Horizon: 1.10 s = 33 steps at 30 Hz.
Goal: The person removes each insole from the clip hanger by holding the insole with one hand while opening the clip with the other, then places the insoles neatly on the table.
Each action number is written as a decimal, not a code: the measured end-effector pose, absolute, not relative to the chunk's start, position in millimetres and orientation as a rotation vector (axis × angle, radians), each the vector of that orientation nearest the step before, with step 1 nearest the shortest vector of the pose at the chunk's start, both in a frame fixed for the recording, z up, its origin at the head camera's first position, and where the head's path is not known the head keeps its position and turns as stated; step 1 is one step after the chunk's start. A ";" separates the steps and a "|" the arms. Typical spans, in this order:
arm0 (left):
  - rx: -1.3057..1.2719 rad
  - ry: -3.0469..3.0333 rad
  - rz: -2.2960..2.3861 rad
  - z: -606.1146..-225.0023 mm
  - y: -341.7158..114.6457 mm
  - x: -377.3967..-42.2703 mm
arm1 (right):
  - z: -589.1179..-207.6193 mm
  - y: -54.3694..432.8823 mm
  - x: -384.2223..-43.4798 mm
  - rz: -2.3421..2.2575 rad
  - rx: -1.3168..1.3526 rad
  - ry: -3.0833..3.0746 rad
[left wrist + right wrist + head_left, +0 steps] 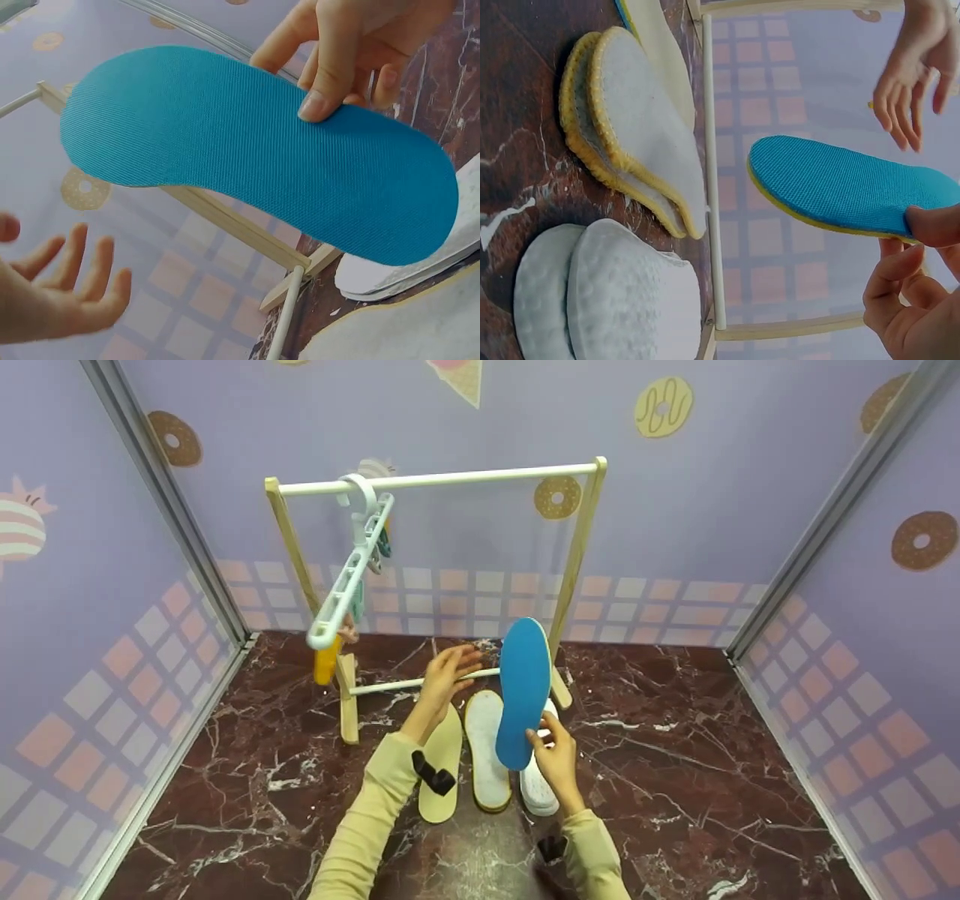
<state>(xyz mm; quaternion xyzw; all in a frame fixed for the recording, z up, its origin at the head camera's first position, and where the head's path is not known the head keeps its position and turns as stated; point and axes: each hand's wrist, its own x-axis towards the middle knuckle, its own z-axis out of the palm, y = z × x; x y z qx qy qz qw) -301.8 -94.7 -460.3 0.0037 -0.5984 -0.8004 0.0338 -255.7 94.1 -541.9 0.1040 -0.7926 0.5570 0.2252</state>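
Note:
A blue shoe insole (525,690) with a yellowish underside is held up by my right hand (556,754), thumb on the blue face and fingers behind. To its left, my left hand (448,679) is raised with fingers loosely extended, touching nothing; the left wrist view shows a gap between that hand (64,289) and the insole (247,150). Below the hands lie a cream insole (441,802), a pair of grey fleecy insoles (649,112) with yellow edging, and a pair of white dimpled insoles (630,292), partly hidden in the head view.
A wooden rack (581,555) with a white top bar (480,476) stands behind. A pale hanger (349,581) hangs from the bar's left part, with an orange clip (325,660) and other coloured clips under it. Patterned walls enclose the dark marbled floor (675,780).

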 end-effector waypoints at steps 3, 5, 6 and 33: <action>0.077 -1.697 -2.527 -463.8 -100.4 -292.9 | -542.3 93.6 -253.0 1.534 0.274 -2.215; 0.100 -1.590 -2.588 -464.3 -104.0 -286.8 | -535.0 91.5 -247.3 1.556 0.262 -2.235; 0.108 -1.541 -2.614 -464.0 -105.5 -283.6 | -534.9 91.3 -246.6 1.558 0.268 -2.242; 0.180 -0.997 -3.088 -474.9 -105.1 -207.8 | -515.6 74.2 -226.1 1.810 0.296 -2.240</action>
